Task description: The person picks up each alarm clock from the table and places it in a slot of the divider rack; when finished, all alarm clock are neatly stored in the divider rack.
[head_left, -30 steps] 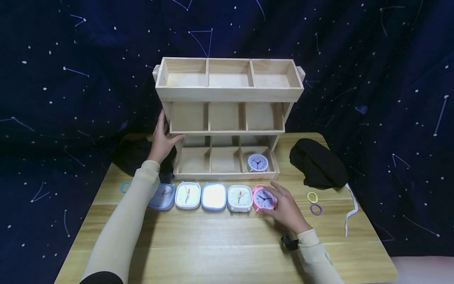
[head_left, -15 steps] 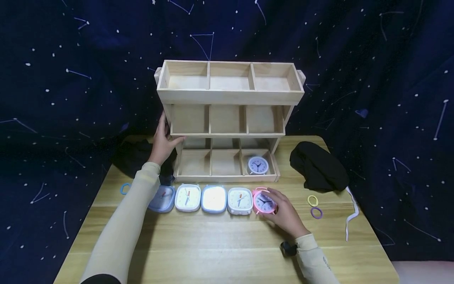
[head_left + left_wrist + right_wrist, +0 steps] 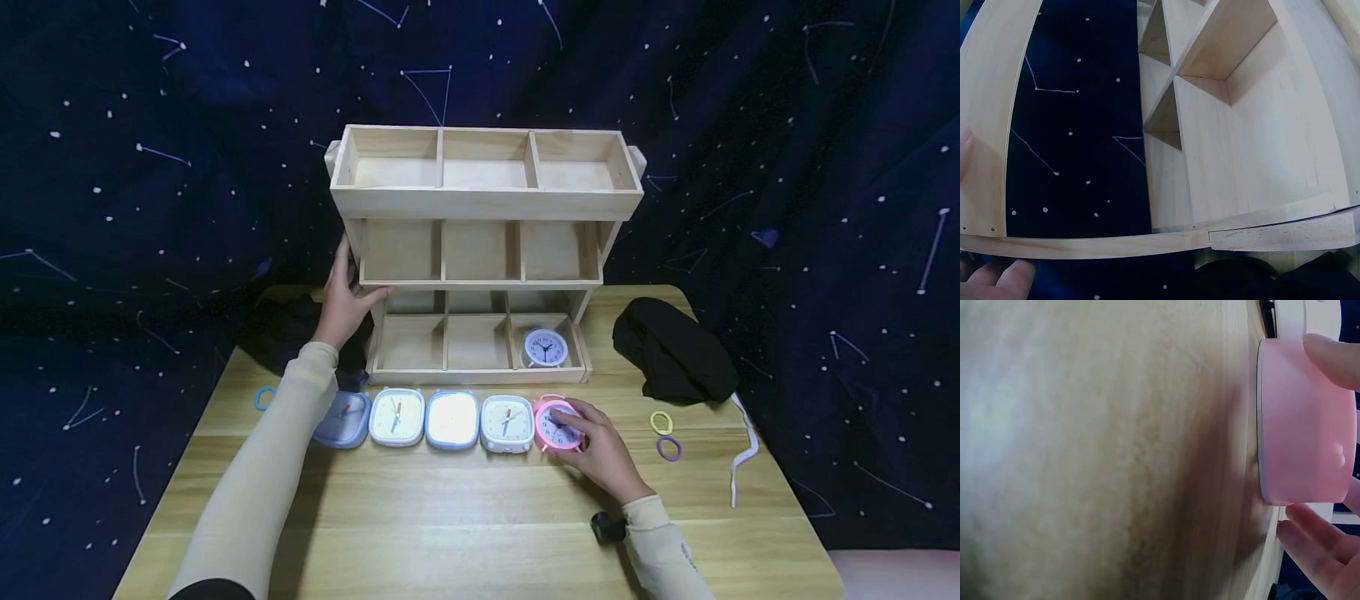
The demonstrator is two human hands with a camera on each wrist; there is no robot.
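Observation:
In the head view, my right hand [image 3: 600, 457] curls round a pink round alarm clock [image 3: 545, 412] on the table, with a finger over its white face. The right wrist view shows the clock's pink side [image 3: 1304, 425] between thumb and fingers. My left hand [image 3: 343, 307] grips the left side of a tiered wooden organizer [image 3: 487, 204], its thumb at the front edge. Square clocks, one white [image 3: 397, 417], one blue-rimmed with a glare-washed face [image 3: 452, 420] and another white [image 3: 507, 424], stand left of the pink one. A round white clock [image 3: 545, 347] sits in the bottom right compartment.
A blue clock [image 3: 347, 419] lies partly behind the left sleeve. Black cloth [image 3: 671, 350] lies on the right, near a yellow ring [image 3: 661, 422], a purple ring [image 3: 669, 448] and a white strip [image 3: 744, 454]. A blue ring [image 3: 263, 397] lies left. Starry dark cloth hangs behind.
A finger of my right hand has shifted further left over the pink clock's face. The clocks keep their places, and the left hand stays on the organizer's side.

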